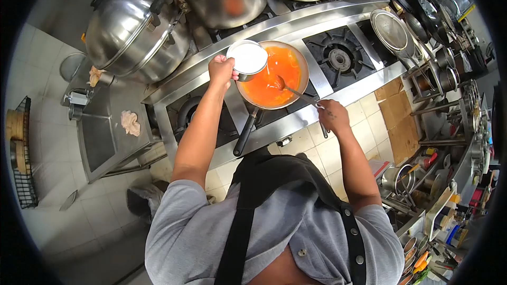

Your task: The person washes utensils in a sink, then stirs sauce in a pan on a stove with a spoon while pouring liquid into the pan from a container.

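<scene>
My left hand (222,70) grips a small round metal container (245,77) of white liquid (248,57) by its side. It is held over the left edge of a frying pan (304,69). Bright orange sauce (279,63) fills the pan, with a few pale streaks near the container. My right hand (334,116) is closed round the handle of a metal ladle (302,95), whose bowl is dipped in the sauce. The pan's black handle (245,136) points towards me, with neither hand on it.
Large steel pots (224,0) stand behind the pan, and a big lidded steamer (134,29) at the left. A burner (339,59) lies right of the pan. Strainers (390,29) rest at the far right. A crumpled cloth (130,123) lies on the left counter.
</scene>
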A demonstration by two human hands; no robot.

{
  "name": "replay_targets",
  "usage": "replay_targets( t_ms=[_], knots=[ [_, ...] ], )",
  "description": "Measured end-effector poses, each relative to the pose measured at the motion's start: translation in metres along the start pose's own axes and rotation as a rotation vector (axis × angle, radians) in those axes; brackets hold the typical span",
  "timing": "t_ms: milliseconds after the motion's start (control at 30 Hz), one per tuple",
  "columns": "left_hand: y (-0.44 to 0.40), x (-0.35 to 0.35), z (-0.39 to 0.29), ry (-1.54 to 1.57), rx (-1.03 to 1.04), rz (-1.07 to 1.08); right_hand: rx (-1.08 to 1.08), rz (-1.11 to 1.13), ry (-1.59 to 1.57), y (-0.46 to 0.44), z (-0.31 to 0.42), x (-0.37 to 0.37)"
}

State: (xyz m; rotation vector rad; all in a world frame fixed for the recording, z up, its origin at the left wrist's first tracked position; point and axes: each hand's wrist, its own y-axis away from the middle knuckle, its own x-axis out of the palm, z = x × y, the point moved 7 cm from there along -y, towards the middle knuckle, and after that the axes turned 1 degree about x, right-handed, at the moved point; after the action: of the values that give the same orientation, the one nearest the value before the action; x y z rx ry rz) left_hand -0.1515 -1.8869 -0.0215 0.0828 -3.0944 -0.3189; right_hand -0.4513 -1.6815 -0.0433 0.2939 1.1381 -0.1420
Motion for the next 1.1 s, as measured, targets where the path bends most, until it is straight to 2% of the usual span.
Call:
replay_targets(
  t_ms=[33,133,167,267,300,400,533,567,667,733,800,867,1033,1100],
  knots=[
    [0.002,0.0,-0.002,0.003,0.003,0.003,0.07,0.092,0.006,0.0,-0.004,0.0],
    [-0.003,0.0,0.006,0.01,-0.001,0.009,0.105,0.035,-0.031,-0.003,-0.008,0.011],
    [-0.003,0.002,0.006,0.012,-0.003,0.014,0.104,0.094,-0.021,-0.003,-0.001,0.015],
    [-0.002,0.0,0.003,0.008,-0.002,0.013,0.045,0.042,-0.062,0.001,-0.003,0.007],
    [0.0,0.001,0.001,0.002,-0.002,0.01,0.101,0.1,-0.055,0.002,-0.006,0.002],
    [-0.001,0.0,0.005,0.003,-0.003,0.021,0.084,0.02,-0.015,0.0,-0.005,0.006],
    [0.0,0.001,0.004,0.016,-0.006,0.02,0.022,0.048,-0.029,-0.001,-0.006,0.012],
    [-0.001,-0.001,0.004,0.011,0.0,0.018,0.108,0.12,-0.028,0.003,-0.002,-0.002],
    [-0.001,0.0,0.007,-0.006,0.003,0.02,0.059,0.041,-0.015,-0.002,-0.004,0.007],
    [0.0,0.0,0.005,-0.022,0.004,0.012,0.075,0.075,-0.039,-0.007,-0.006,0.026],
    [0.002,0.0,0.002,-0.013,0.005,0.014,0.022,0.025,-0.029,-0.003,-0.003,0.015],
    [0.004,-0.003,0.0,-0.007,0.008,0.011,0.103,0.14,-0.035,0.0,-0.007,0.003],
    [0.006,-0.001,-0.001,-0.01,-0.008,0.017,0.0,0.054,-0.014,-0.006,-0.003,0.021],
    [0.008,-0.001,-0.006,-0.016,0.001,0.014,0.042,0.109,-0.031,-0.003,-0.002,0.002]
  ],
)
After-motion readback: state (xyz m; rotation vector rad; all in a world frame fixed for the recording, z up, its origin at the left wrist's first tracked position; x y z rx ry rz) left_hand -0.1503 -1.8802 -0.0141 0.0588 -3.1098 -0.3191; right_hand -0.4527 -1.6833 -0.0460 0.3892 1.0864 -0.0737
